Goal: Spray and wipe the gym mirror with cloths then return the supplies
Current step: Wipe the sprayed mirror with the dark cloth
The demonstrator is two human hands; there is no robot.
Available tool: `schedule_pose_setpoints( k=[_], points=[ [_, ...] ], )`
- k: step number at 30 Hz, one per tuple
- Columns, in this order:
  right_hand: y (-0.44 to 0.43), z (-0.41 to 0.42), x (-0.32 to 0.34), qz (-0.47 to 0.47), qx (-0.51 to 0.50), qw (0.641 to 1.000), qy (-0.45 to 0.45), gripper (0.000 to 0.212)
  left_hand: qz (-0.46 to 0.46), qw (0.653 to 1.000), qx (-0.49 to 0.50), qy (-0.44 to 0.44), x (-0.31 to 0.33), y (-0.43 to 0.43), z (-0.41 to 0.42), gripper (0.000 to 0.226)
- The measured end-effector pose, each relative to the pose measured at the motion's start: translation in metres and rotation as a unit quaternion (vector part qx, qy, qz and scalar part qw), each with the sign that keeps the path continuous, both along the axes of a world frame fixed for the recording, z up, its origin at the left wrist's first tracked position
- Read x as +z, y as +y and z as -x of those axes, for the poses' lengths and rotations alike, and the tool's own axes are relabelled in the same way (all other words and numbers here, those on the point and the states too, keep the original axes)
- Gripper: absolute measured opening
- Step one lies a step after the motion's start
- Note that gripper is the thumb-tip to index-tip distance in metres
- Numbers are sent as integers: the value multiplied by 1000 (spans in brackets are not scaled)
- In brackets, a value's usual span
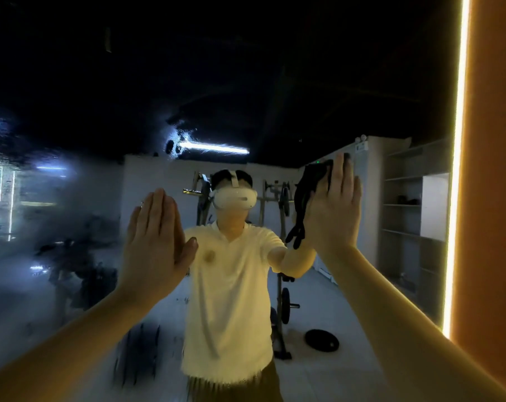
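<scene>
Our left hand lies flat, fingers straight, on the wet mirror; our right hand, equally flat, pins the dark cloth against it, beside our reflected head. We reckon the dark cloth, pressed rather than gripped, may slip and drop, and our left palm may smear prints. Its long axis hangs near vertical, tail pointing down.

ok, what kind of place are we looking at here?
Most likely a gym: a spray-streaked wall mirror reflects a plate-loaded weight rack, a loose weight plate on the floor, and open shelving.
</scene>
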State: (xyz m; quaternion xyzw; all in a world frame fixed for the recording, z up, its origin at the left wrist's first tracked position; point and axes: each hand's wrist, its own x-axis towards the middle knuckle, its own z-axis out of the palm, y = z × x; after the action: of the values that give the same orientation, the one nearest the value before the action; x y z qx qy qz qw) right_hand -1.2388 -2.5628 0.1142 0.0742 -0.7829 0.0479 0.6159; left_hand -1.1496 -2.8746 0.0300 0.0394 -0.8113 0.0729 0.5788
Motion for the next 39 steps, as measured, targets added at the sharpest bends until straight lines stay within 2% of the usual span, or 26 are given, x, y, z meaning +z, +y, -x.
schedule_pose_setpoints(
  k=[5,8,11,13,15,17,20,24,28,31,34,39],
  points=[
    [-46,-4,-3,15,79,997,-12,65,22,1000,8,2,-1,-6,2,89],
    [-89,-11,-8,-12,114,993,1,66,34,999,10,7,-2,-10,5,89],
    [-136,-20,-21,-78,148,986,23,66,49,999,14,5,-5,-15,7,89],
    [-160,-26,-37,-163,163,973,33,65,57,998,10,9,-5,-17,6,88],
    [-166,-27,-49,-227,163,959,39,63,62,998,-1,10,-4,-20,4,88],
    [-151,-23,-50,-244,151,957,42,64,67,998,8,2,-4,-22,4,89],
    [-105,-12,-52,-200,122,972,25,66,73,997,27,-8,-5,-24,6,92],
    [-27,5,-61,-69,70,995,-15,68,65,998,16,6,-7,-19,9,93],
    [22,9,-62,34,-1,998,-48,70,53,999,6,7,-7,-17,11,93],
    [16,5,-56,57,10,998,-34,69,56,998,20,-2,-8,-18,11,97],
    [-18,3,-57,69,75,994,-32,68,53,998,27,-10,-8,-18,10,97],
    [-106,-15,-74,-43,166,985,-1,69,53,998,20,-10,-5,-16,5,91]
  ],
)
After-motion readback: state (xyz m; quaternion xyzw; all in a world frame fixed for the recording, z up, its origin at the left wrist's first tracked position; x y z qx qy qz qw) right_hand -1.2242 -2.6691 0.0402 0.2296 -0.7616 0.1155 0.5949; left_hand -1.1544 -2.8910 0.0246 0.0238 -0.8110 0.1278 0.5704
